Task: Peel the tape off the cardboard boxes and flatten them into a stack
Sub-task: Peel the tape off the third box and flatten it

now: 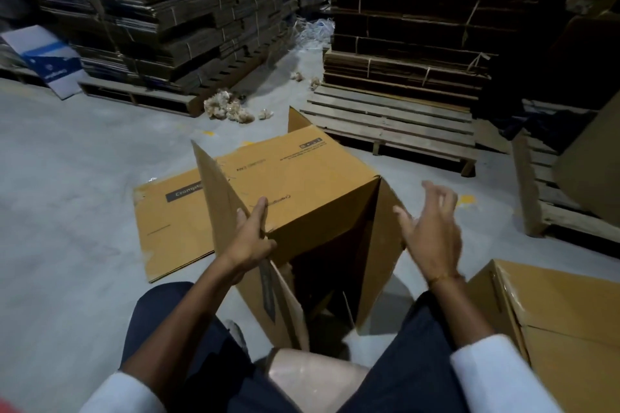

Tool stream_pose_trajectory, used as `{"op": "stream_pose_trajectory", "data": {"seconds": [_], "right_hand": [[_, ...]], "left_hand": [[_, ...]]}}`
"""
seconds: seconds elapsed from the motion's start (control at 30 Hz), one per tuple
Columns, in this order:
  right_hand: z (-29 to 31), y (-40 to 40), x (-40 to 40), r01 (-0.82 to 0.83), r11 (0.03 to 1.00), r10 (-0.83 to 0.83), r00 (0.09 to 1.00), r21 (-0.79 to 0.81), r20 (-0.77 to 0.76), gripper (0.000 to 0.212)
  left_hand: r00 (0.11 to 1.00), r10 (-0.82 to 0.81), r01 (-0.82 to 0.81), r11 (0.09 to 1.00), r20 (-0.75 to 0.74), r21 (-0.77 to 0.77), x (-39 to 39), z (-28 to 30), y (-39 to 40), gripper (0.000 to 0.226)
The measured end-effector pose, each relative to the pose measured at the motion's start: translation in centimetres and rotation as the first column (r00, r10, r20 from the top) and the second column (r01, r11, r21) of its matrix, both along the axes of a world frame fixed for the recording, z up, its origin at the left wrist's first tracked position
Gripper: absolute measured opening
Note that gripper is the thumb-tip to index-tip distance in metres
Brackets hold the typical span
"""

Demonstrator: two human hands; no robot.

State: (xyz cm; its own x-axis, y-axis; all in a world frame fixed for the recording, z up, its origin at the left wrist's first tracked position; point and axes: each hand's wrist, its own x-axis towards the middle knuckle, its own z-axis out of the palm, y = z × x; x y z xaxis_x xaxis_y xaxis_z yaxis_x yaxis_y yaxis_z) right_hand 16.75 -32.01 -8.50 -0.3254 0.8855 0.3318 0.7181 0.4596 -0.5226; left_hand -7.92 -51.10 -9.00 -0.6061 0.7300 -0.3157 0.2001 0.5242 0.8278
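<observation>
A brown cardboard box [302, 184] lies on its side in front of me, its open end toward my knees and its flaps spread. My left hand [250, 238] grips the near left corner edge of the box beside the raised left flap [214, 184]. My right hand [432, 231] hovers with fingers spread just beside the right flap [382, 245], holding nothing. A flattened box [167, 221] lies on the floor to the left, partly under the open one. Another taped box [563, 322] stands at my right.
Wooden pallets [392, 131] with tied bundles of flat cardboard [419, 30] stand ahead and at the left back. Crumpled tape scraps [228, 107] lie on the grey floor. A further pallet and a leaning box sit at the right edge. I sit on a pale stool [312, 379].
</observation>
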Motion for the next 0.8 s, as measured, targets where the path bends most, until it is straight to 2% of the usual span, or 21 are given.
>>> {"op": "stream_pose_trajectory", "data": {"seconds": [0.07, 0.1, 0.2, 0.27, 0.33, 0.43, 0.5, 0.6, 0.7, 0.8], "right_hand": [[0.3, 3.0, 0.1, 0.028, 0.991, -0.007, 0.988, -0.132, 0.157, 0.074], [0.4, 4.3, 0.0, 0.035, 0.978, 0.011, 0.975, -0.204, 0.221, 0.072], [0.8, 6.7, 0.3, 0.044, 0.969, 0.032, 0.953, -0.242, 0.302, 0.027], [1.2, 7.7, 0.6, 0.021, 0.972, 0.051, 0.953, -0.233, 0.297, 0.022], [2.0, 8.2, 1.0, -0.009, 0.983, 0.061, 0.958, -0.183, 0.280, 0.023], [2.7, 8.4, 1.4, -0.044, 0.999, 0.039, 0.974, 0.020, 0.223, 0.021], [2.8, 8.3, 1.5, -0.082, 0.990, 0.059, 0.981, 0.118, 0.183, 0.022], [1.7, 8.7, 1.7, -0.110, 0.980, 0.076, 0.976, 0.166, 0.202, 0.019], [-0.4, 8.7, 3.0, -0.069, 0.995, 0.049, 0.970, 0.075, 0.238, 0.020], [-1.6, 8.9, 4.8, 0.012, 1.000, -0.010, 0.974, -0.006, 0.227, 0.019]], "left_hand": [[1.000, -0.024, 0.023, 1.000, 0.015, 0.016, -0.2, 0.7, 0.4, 0.097], [0.999, -0.034, 0.033, 0.999, 0.017, 0.027, -0.3, 1.1, 0.8, 0.096], [0.998, -0.056, 0.056, 0.997, 0.008, 0.048, -0.9, 2.6, 1.7, 0.091], [0.997, -0.073, 0.073, 0.995, -0.011, 0.063, -2.2, 3.1, 1.7, 0.089], [0.997, -0.078, 0.076, 0.990, 0.012, 0.118, -4.0, 3.4, 1.0, 0.087], [0.996, -0.064, 0.052, 0.981, 0.065, 0.185, -6.9, 3.6, -1.0, 0.083], [0.994, -0.105, 0.099, 0.979, 0.028, 0.178, -8.3, 3.4, -1.7, 0.082], [0.958, -0.231, 0.238, 0.971, -0.169, 0.023, -9.5, 2.8, -1.2, 0.081], [0.783, -0.407, 0.314, 0.911, -0.471, -0.266, -9.8, 2.4, 0.0, 0.086], [0.676, -0.493, 0.308, 0.864, -0.548, -0.397, -8.2, 2.3, 1.2, 0.091]]}}
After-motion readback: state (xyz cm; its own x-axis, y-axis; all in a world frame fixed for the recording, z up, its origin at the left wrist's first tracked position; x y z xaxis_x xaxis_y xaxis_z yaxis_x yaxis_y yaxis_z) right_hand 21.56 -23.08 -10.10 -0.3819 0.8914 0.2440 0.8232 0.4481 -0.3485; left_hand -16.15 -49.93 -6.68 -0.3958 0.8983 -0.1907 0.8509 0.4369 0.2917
